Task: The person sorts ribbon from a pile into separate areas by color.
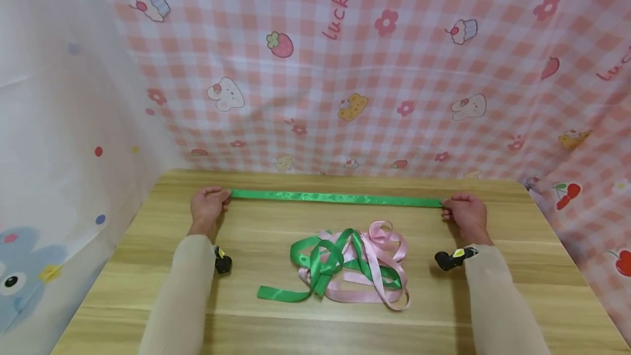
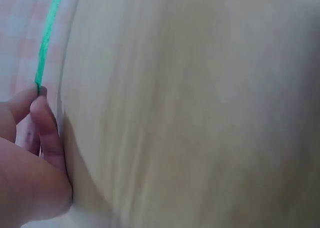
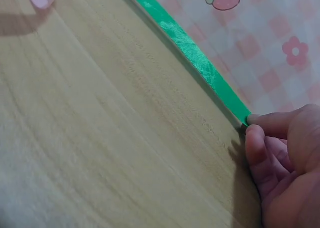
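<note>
A green satin ribbon point(image 1: 335, 198) stretches straight and taut from side to side near the far edge of the table. Its left end is pinched between thumb and fingers of my left hand point(image 1: 208, 207). My right hand point(image 1: 467, 213) pinches the opposite end. In the left wrist view the ribbon point(image 2: 48, 35) runs upward from the fingertips; in the right wrist view the ribbon point(image 3: 185, 47) slants down to the thumb and forefinger. Between the forearms lies a loose tangle of another green ribbon point(image 1: 283, 293) and a pink ribbon point(image 1: 377, 267).
The wooden table point(image 1: 266, 327) ends at a pink checked cloth point(image 1: 315, 97) hanging behind it. A white cloth point(image 1: 59, 97) hangs on the left. Small black devices point(image 1: 223, 263) are strapped at both wrists.
</note>
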The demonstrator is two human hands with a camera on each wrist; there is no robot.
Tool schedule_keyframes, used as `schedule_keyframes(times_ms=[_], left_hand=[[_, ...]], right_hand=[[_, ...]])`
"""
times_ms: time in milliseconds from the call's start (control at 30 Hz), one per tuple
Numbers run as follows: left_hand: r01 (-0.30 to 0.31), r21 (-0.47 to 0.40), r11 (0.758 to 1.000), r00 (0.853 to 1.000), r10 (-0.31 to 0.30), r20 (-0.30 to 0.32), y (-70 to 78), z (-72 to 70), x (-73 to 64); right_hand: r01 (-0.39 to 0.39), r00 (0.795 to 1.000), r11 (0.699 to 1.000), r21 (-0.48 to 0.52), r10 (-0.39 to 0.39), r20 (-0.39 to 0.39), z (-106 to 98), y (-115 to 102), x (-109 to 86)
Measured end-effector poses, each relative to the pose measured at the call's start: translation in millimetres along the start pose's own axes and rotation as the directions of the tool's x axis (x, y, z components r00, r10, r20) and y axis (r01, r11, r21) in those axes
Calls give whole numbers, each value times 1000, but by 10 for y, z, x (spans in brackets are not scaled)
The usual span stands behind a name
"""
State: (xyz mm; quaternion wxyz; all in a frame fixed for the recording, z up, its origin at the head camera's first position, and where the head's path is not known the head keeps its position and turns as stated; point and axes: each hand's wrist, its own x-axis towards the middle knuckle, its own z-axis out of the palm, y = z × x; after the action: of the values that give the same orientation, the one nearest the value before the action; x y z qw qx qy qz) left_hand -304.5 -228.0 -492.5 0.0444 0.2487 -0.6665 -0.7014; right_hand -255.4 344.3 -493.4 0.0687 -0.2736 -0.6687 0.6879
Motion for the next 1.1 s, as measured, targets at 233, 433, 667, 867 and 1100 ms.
schedule_keyframes(times_ms=[233,433,667,867,1100], left_hand=[[35,210,977,995,-14,-99,8,37,5],[59,221,973,993,-36,-108,30,64,-15],[48,298,953,993,-15,-113,38,68,-37],[50,262,964,996,-30,-78,54,52,-54],[46,153,987,999,-44,-20,46,-6,-69]], right_hand=[[-54,996,998,-25,52,-68,23,-25,-9],[-45,995,999,-22,43,-92,39,-44,-7],[-33,995,999,-3,33,-94,53,-27,-4],[-27,996,1000,16,28,-90,45,-24,-12],[-17,997,997,81,23,-80,42,-9,-16]])
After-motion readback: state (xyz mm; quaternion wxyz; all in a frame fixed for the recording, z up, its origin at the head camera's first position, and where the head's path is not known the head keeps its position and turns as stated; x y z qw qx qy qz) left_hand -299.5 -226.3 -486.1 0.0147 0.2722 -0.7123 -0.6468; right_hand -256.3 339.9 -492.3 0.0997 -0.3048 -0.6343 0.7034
